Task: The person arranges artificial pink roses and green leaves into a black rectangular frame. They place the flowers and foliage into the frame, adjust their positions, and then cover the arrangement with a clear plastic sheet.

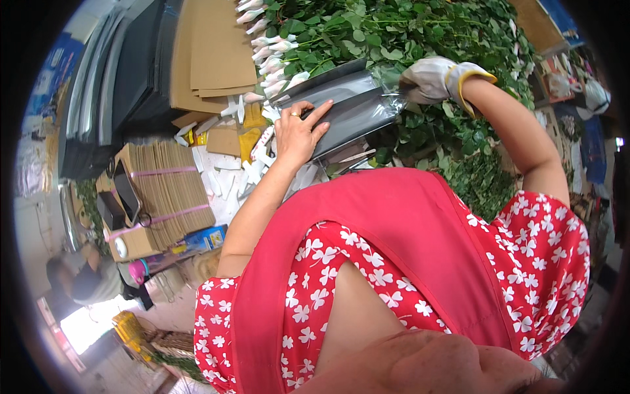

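Note:
My bare left hand [298, 132], a ring on one finger, rests with its fingers spread on a dark tray [339, 120] with a raised black edge. Clear plastic film [386, 109] lies over the tray and crinkles at its right end. There my right hand [427, 81], in a white glove with a yellow cuff, has its fingers closed at the film; the fingertips are partly hidden. Beyond the tray lie many leafy rose stems [393, 29], heads to the left. Their buds [275, 64] are covered in white netting.
Loose white sleeves [229, 182] and yellow packets [251, 140] lie left of my left hand. A strapped stack of cardboard [167, 197] bears a phone [126, 189]. Flat cardboard sheets [224, 49] and dark panels [140, 64] stand at the far left. More foliage [480, 182] lies right.

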The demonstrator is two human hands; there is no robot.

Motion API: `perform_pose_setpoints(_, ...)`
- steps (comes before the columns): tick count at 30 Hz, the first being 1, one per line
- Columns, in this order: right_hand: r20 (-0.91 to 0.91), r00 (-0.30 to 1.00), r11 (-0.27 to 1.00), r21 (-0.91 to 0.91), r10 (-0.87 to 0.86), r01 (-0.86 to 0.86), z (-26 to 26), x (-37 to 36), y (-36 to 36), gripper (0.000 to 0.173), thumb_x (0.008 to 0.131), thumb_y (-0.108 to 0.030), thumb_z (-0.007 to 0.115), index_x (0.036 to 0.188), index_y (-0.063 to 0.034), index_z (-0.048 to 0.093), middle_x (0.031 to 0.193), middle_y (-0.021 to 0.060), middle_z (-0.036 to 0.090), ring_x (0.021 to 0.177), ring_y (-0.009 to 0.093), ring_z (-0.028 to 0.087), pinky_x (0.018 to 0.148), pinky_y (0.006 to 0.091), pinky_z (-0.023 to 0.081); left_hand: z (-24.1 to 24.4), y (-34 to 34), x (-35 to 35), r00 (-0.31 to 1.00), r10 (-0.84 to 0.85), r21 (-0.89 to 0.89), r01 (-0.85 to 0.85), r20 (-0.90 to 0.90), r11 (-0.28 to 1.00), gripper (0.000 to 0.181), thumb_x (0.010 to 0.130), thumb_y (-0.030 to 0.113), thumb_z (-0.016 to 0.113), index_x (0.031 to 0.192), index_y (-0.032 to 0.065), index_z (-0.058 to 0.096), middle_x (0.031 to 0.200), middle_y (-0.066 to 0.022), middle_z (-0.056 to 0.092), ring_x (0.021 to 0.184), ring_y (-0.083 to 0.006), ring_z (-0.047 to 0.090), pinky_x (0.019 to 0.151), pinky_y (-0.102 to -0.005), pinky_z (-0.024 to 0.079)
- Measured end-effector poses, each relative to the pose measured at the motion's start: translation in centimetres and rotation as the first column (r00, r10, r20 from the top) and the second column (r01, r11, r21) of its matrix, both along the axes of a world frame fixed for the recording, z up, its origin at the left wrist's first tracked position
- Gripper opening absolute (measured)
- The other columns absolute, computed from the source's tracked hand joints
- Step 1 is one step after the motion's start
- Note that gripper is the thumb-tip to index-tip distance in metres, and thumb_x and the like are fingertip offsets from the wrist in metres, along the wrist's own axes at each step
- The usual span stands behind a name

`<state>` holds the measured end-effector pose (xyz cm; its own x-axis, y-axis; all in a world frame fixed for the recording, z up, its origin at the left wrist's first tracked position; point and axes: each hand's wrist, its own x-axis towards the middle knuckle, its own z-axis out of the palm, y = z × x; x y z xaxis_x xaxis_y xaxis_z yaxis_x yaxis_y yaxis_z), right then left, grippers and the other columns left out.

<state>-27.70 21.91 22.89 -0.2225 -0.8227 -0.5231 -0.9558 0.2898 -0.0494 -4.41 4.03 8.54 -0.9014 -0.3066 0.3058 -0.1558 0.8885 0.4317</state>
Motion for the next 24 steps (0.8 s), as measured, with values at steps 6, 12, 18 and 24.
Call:
perform_pose_setpoints(6, -0.340, 0.940, 0.797, -0.577, -0.033, -0.181, 0.9, 5.3, -1.7, 0.040, 0.076, -0.022, 0.065, 0.113, -0.0100, 0.056, 0.121, 0.0157, 0.054, 0.114, 0.030, 0.052, 0.094, 0.0467, 0.043, -0.9, -0.5, 0.5, 0.996, 0.085, 0.033, -0.086, 0.038, 0.996, 0.029, 0.083, 0.031, 0.064, 0.111, 0.0370, 0.067, 0.117, -0.0023, 0.055, 0.107, -0.0256, 0.047, 0.089, -0.0399, 0.037)
perform_pose_setpoints(12, 0.092, 0.990, 0.862, -0.505, 0.108, -0.047, -8.8, 10.8, -8.9, 0.080, 0.067, -0.052, 0.071, 0.127, -0.0090, 0.040, 0.128, 0.0181, 0.047, 0.120, 0.039, 0.044, 0.101, 0.0604, 0.027, -3.4, -1.8, -0.6, 0.985, 0.165, 0.051, -0.162, -0.050, 0.985, 0.013, 0.078, 0.020, 0.063, 0.087, 0.0118, 0.068, 0.105, -0.0074, 0.057, 0.099, -0.0297, 0.053, 0.082, -0.0412, 0.043)
perform_pose_setpoints(18, 0.001, 0.990, 0.821, -0.559, 0.140, -0.115, -9.9, 10.7, -8.5, 0.059, 0.076, -0.049, 0.065, 0.125, -0.0179, 0.053, 0.127, 0.0183, 0.048, 0.122, 0.040, 0.041, 0.105, 0.0546, 0.025, -3.2, -1.1, 4.8, 0.651, 0.554, 0.304, -0.465, -0.518, 0.831, 0.013, 0.084, 0.003, 0.059, 0.093, 0.0036, 0.068, 0.087, -0.0122, 0.067, 0.081, -0.0286, 0.063, 0.073, -0.0345, 0.049)
perform_pose_setpoints(24, -0.144, 0.987, 0.757, -0.637, 0.067, -0.144, -11.0, 11.0, -10.0, 0.032, 0.085, -0.039, 0.058, 0.106, -0.0157, 0.061, 0.109, 0.0150, 0.057, 0.104, 0.037, 0.051, 0.090, 0.0537, 0.038, -7.9, 4.1, 6.3, 0.738, 0.593, -0.044, -0.614, 0.321, 0.788, 0.054, 0.077, 0.027, 0.066, 0.129, 0.0266, 0.052, 0.148, -0.0035, 0.029, 0.135, -0.0350, 0.027, 0.103, -0.0677, 0.019)
